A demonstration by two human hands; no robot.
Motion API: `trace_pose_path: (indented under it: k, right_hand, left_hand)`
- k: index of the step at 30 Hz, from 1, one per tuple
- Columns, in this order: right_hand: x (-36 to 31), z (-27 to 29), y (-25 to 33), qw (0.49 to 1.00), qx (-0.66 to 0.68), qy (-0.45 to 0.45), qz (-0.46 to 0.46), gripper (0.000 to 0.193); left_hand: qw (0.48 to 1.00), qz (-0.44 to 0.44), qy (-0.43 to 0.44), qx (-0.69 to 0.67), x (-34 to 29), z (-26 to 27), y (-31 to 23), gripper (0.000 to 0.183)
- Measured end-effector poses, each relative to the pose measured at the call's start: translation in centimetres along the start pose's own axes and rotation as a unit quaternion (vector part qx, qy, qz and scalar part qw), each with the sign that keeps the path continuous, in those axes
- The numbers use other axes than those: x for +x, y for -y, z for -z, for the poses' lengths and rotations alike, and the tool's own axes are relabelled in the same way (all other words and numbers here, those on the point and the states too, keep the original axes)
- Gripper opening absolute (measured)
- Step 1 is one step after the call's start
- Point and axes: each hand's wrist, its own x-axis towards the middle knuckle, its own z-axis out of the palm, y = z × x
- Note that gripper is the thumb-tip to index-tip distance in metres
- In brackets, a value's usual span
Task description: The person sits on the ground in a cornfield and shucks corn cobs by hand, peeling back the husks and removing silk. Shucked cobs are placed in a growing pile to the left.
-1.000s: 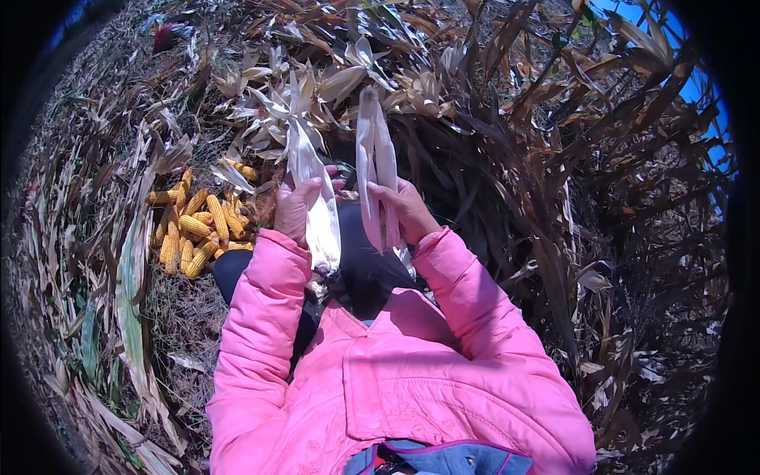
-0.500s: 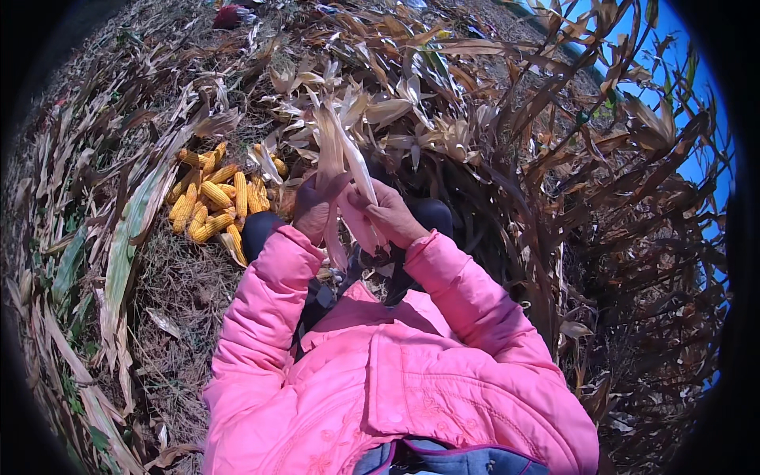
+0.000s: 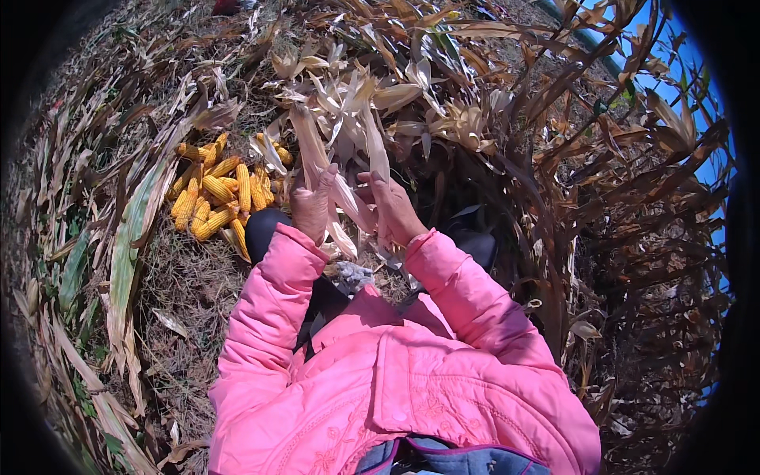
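Observation:
In front of my knees, my left hand (image 3: 314, 206) is closed round an ear of corn in dry husk (image 3: 307, 136). The ear tilts, its pale leaves rising above my fingers and trailing down between the hands. My right hand (image 3: 395, 209), thumb up, is closed on a strip of husk (image 3: 374, 146) pulled away to the right. No kernels show on this ear. Bare yellow corn cobs (image 3: 215, 190) lie heaped on the ground left of my left knee.
Stripped husks (image 3: 412, 99) are piled beyond my hands. Tall dry corn stalks (image 3: 546, 174) stand and lean along the right side. Flattened stalks and leaves (image 3: 127, 229) lie on the left. A greyish bundle (image 3: 350, 277) is on the ground between my legs.
My hands have moved apart, and the husk leaves have spread into separate left and right parts. My right knee has shifted outward to the right.

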Motion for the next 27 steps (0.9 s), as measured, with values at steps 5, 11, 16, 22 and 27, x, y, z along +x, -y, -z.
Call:
trace_pose_path:
  k: [5,11,16,22,27]
  right_hand:
    - [1.5,0.6,-3.6,0.967,-0.242,0.003,0.078,0.05]
    - [3.5,1.9,-6.7,0.978,-0.193,-0.011,0.078,0.06]
    - [3.9,3.3,-7.3,0.985,-0.166,-0.037,-0.04,0.054]
    - [3.9,3.5,-15.0,0.971,-0.2,-0.127,0.014,0.045]
    - [0.9,10.2,-29.4,0.956,-0.092,-0.194,-0.198,0.034]
  left_hand:
    - [0.99,-0.079,0.019,-0.113,0.9,-2.6,2.0,0.047]
    - [0.998,-0.021,0.052,0.015,2.9,-3.2,6.0,0.062]
    - [0.975,0.061,0.192,-0.094,4.4,-5.1,5.8,0.045]
    - [0.963,0.194,0.189,-0.015,8.9,-5.8,9.5,0.021]
    - [0.974,0.157,0.161,-0.007,14.4,-4.8,11.9,0.019]
